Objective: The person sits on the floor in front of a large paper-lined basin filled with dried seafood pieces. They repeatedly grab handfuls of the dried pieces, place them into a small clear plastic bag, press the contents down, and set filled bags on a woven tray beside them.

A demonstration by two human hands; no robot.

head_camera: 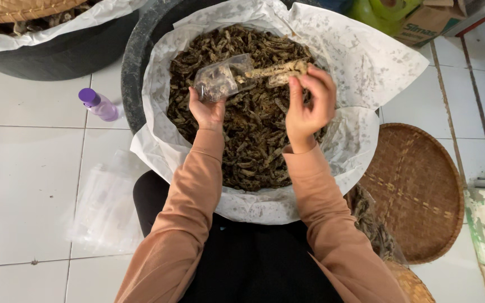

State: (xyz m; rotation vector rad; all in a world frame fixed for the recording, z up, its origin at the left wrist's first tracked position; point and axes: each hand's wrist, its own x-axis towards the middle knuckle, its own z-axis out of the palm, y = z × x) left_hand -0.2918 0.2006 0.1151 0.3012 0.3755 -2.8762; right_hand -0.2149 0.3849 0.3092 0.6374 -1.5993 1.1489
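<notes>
My left hand (206, 109) holds a small clear plastic bag (220, 78) partly filled with dried pieces. My right hand (309, 104) grips a bunch of pale dried strips (279, 70) at the bag's open mouth. Both hands hover over a large black tub (136, 62) lined with white plastic sheeting (366, 62) and full of dark dried strips (254, 140).
A purple-capped bottle (97, 105) lies on the white tile floor at left. A stack of clear plastic bags (105, 205) rests near my left knee. A round woven tray (416, 193) sits at right. A second lined black tub (57, 50) stands at top left.
</notes>
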